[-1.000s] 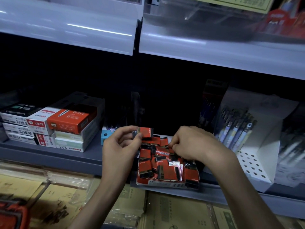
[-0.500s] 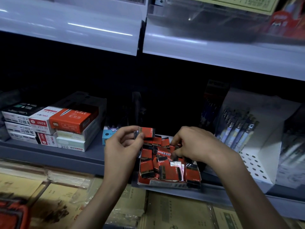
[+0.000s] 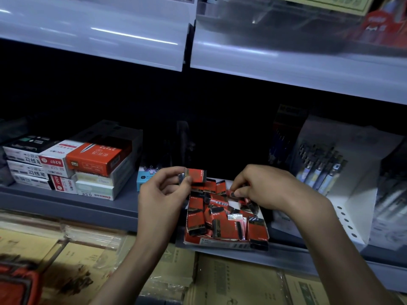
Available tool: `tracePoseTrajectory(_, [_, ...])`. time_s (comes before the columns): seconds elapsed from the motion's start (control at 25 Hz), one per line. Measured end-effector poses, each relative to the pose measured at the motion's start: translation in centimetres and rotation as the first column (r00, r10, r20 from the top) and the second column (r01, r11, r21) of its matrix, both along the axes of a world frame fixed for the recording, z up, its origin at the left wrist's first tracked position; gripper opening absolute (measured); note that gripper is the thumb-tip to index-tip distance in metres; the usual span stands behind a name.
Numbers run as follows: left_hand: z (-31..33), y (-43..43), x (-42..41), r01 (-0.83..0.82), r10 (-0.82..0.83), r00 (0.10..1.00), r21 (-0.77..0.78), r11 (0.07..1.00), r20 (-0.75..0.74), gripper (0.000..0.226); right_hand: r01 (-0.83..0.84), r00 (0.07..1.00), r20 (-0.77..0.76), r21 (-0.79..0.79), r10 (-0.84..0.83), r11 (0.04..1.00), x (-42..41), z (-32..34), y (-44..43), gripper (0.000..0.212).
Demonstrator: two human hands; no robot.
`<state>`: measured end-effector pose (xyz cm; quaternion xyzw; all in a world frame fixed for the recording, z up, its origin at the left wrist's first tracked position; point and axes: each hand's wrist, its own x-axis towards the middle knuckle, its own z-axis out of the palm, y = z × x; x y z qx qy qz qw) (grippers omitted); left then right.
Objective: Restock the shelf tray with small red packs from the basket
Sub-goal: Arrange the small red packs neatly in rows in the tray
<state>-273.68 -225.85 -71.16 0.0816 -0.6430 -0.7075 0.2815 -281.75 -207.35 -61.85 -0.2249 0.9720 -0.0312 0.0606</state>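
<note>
Single head camera, wide-angle, facing forward and slightly down, close on shelf tray (image 3: 220, 244).

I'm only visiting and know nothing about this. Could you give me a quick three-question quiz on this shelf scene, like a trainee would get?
1. What does the left hand pinch? A) a pen B) a small red pack C) a blue box
2. True or false: the right hand hangs clear of the tray.
3. Fill in: the pen display stands to the ____ of the tray.
Key: 1 B; 2 false, it pinches a pack in the tray; 3 right.
</note>
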Motion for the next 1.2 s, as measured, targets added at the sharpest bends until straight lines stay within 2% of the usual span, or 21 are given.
tracePoseTrajectory(0.24, [0.0, -0.1, 0.0, 0.006, -0.006, 1.000, 0.006, 1.000, 0.003, 0.016, 0.002, 0.999, -0.053, -0.027, -0.004, 1.000, -0.1, 0.2, 0.5, 0.020])
tracePoseTrajectory(0.44, [0.0, -0.1, 0.0, 0.003, -0.003, 1.000, -0.001, 1.000, 0.009, 0.018, -0.030, 0.977, -0.210, -0.040, 0.021, 0.999, 0.6, -0.8, 0.2, 0.023])
tracePoseTrajectory(0.64, [-0.1, 0.0, -0.1, -0.011, 0.011, 1.000, -0.015, 1.000, 0.008, 0.018, -0.022, 0.985, -0.171, -0.096, 0.005, 0.995, 1.1, -1.5, 0.1, 0.014])
tracePoseTrajectory(0.76, [-0.1, 0.1, 0.0, -0.013, 0.014, 1.000, -0.016, 1.000, 0.006, 0.018, 0.020, 0.989, -0.147, -0.089, -0.033, 0.996, 1.5, -1.6, -0.1, 0.036])
tracePoseTrajectory(0.8, [-0.1, 0.1, 0.0, -0.015, 0.015, 1.000, -0.015, 1.000, 0.005, 0.018, 0.023, 0.986, -0.164, -0.082, -0.036, 0.996, 1.5, -1.6, -0.2, 0.038])
tracePoseTrajectory(0.96, [0.0, 0.1, 0.0, -0.010, 0.010, 1.000, -0.008, 1.000, 0.001, 0.017, -0.026, 0.966, -0.257, -0.078, 0.005, 0.997, 1.6, -1.5, 0.0, 0.020])
tracePoseTrajectory(1.2, [-0.1, 0.0, -0.1, -0.010, 0.010, 1.000, -0.004, 1.000, 0.002, 0.016, -0.001, 0.963, -0.264, -0.192, -0.050, 0.981, 1.5, -0.6, 0.6, 0.016])
